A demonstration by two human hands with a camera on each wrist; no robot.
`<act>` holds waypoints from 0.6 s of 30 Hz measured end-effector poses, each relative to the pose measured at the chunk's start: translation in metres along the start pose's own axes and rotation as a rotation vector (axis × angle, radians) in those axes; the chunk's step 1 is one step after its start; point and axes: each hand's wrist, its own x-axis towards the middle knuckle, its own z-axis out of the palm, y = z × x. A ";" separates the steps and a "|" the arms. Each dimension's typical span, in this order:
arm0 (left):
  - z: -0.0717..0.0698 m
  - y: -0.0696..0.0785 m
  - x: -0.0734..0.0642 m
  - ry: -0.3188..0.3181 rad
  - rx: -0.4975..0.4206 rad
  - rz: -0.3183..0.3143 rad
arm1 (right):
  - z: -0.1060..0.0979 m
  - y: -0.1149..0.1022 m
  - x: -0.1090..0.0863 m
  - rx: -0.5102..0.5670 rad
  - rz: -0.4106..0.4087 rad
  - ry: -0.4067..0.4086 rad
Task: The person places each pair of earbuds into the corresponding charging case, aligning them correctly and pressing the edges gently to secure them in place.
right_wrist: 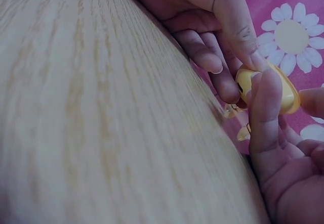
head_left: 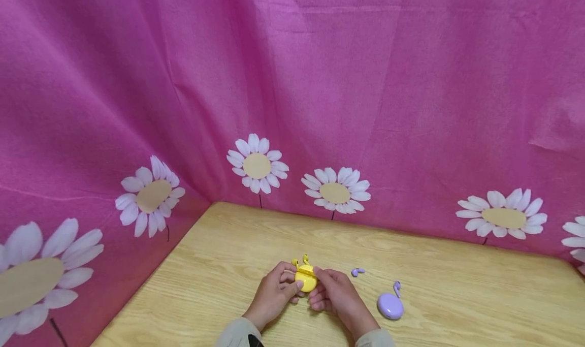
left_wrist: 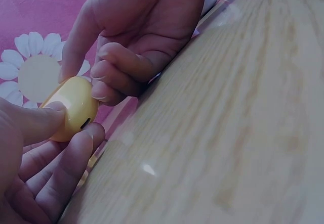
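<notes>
A round yellow earbud case [head_left: 306, 281] is held over the table between both hands, its lid looking partly raised in the head view. My left hand [head_left: 271, 293] grips it from the left, thumb on its face and fingers behind, as the left wrist view of the case [left_wrist: 81, 102] shows. From the right, my right hand [head_left: 340, 296] pinches the case's edge near the lid; its index finger [right_wrist: 266, 107] lies along the case in the right wrist view. Two yellow earbuds [head_left: 305, 258] lie just beyond the case. The case's inside is mostly hidden.
To the right of my right hand lies a closed purple earbud case [head_left: 390, 306]. One purple earbud [head_left: 397, 287] is beside it, and another purple earbud [head_left: 357, 272] lies farther back. A pink daisy-print cloth [head_left: 365, 108] hangs behind and left of the wooden table [head_left: 480, 286].
</notes>
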 end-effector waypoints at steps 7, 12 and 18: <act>-0.001 0.005 -0.003 -0.004 0.008 0.000 | 0.001 0.002 0.001 0.005 0.005 0.023; -0.001 0.005 -0.002 -0.003 0.032 -0.010 | 0.000 0.002 0.002 0.016 0.015 0.010; -0.002 0.006 -0.001 -0.019 0.027 -0.016 | -0.002 0.002 0.002 0.025 0.017 0.008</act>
